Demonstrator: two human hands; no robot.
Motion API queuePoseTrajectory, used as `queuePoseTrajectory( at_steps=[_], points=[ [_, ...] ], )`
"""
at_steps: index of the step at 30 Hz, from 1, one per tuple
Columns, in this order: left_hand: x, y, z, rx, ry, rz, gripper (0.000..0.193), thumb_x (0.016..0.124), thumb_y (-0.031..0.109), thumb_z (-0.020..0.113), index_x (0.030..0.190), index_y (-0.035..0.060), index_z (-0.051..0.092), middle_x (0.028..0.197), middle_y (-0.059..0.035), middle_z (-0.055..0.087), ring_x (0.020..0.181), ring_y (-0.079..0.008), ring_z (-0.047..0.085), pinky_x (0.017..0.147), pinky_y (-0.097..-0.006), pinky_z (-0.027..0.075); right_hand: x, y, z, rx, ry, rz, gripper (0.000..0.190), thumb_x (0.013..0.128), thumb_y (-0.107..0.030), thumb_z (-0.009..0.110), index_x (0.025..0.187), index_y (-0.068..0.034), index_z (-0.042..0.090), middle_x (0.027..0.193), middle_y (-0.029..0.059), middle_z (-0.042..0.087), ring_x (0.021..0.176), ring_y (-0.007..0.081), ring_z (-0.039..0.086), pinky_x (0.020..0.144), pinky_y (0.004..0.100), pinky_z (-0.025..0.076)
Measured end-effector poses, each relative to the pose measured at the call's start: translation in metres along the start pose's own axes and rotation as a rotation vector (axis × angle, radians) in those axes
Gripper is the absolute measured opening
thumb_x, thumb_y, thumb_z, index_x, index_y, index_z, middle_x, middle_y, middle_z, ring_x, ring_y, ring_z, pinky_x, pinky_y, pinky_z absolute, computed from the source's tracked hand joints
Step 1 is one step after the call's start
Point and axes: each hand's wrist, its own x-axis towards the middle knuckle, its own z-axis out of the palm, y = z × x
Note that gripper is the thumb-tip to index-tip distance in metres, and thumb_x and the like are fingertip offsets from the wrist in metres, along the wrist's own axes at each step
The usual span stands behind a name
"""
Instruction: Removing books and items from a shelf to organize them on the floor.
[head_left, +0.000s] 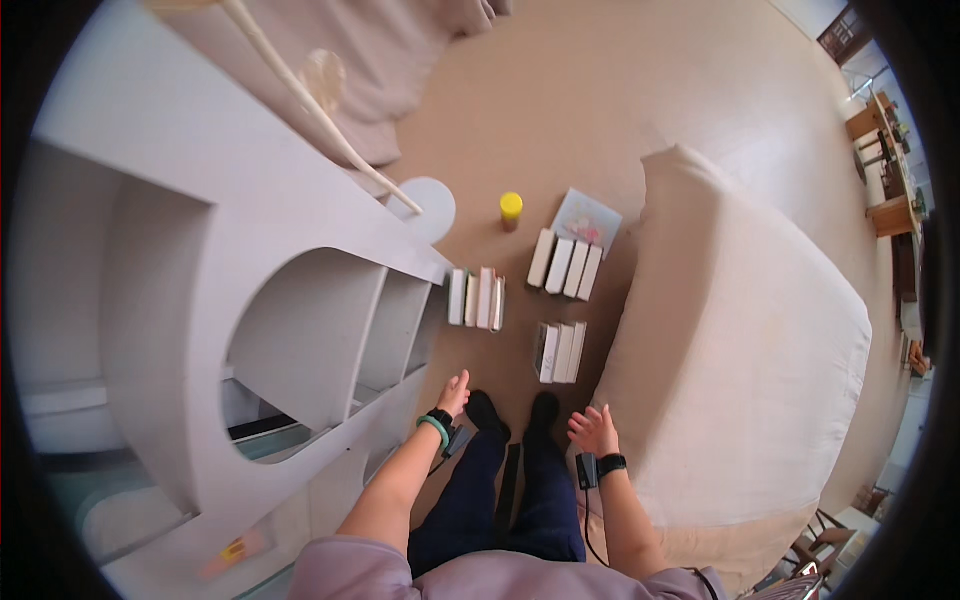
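My left hand (454, 393) is raised over the floor beside the white shelf unit, fingers apart and nothing in it. My right hand (594, 429) hangs empty near the edge of the cloth-covered furniture, palm partly turned up. Ahead on the floor, a row of books (476, 300) stands by the shelf's corner. A second row of books (561, 352) is nearer my feet, to the right. Beyond it, thick books (565, 266) stand against or on a light blue picture book (589, 217); which of the two, I cannot tell. A yellow-lidded container (511, 210) stands farther off.
A white shelf unit (202, 247) with curved openings fills the left. A round white base (427, 208) carries a pale pole. Draped cloth (375, 67) lies at the upper left. Cloth-covered furniture (757, 360) bounds the right side.
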Motion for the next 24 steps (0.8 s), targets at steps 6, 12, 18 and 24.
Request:
queuePoseTrajectory(
  at_steps=[6, 12, 18, 24],
  points=[
    [-0.046, 0.003, -0.027, 0.044, -0.024, 0.105, 0.07, 0.077, 0.059, 0.041, 0.127, 0.0102, 0.03, 0.114, -0.0159, 0.047, 0.103, -0.0253, 0.047, 0.085, -0.0419, 0.037, -0.031, -0.004, 0.031, -0.071, -0.041, 0.0, 0.068, 0.079, -0.054, 0.044, 0.126, -0.008, 0.027, 0.118, 0.0172, 0.043, 0.104, 0.0308, 0.046, 0.085, 0.0461, 0.038],
    [-0.119, 0.009, -0.036, 0.058, -0.021, 0.213, 0.062, 0.077, 0.055, 0.047, 0.119, 0.0098, 0.041, 0.105, -0.0079, 0.054, 0.091, -0.0165, 0.052, 0.078, -0.0354, 0.041, -0.04, -0.028, 0.055, -0.309, -0.121, 0.044, 0.058, 0.08, -0.047, 0.049, 0.118, -0.007, 0.034, 0.112, 0.0167, 0.048, 0.098, 0.0302, 0.05, 0.081, 0.0461, 0.042],
    [-0.209, -0.007, -0.06, -0.054, 0.111, 0.401, 0.059, 0.077, 0.053, 0.05, 0.118, 0.0107, 0.043, 0.106, -0.0059, 0.053, 0.091, -0.0141, 0.051, 0.079, -0.0315, 0.04, -0.044, -0.056, 0.073, -0.437, -0.228, 0.053, 0.047, 0.081, -0.04, 0.05, 0.113, -0.009, 0.037, 0.107, 0.0156, 0.048, 0.091, 0.0307, 0.051, 0.075, 0.0494, 0.044],
    [-0.341, -0.034, -0.073, -0.192, 0.23, 0.663, 0.047, 0.083, 0.043, 0.047, 0.118, 0.0115, 0.043, 0.108, -0.0044, 0.052, 0.097, -0.0135, 0.049, 0.08, -0.0301, 0.039, -0.004, -0.075, 0.041, -0.631, -0.315, 0.056, 0.05, 0.08, -0.042, 0.048, 0.114, -0.008, 0.035, 0.103, 0.0178, 0.048, 0.088, 0.033, 0.051, 0.071, 0.0527, 0.044]
  ],
)
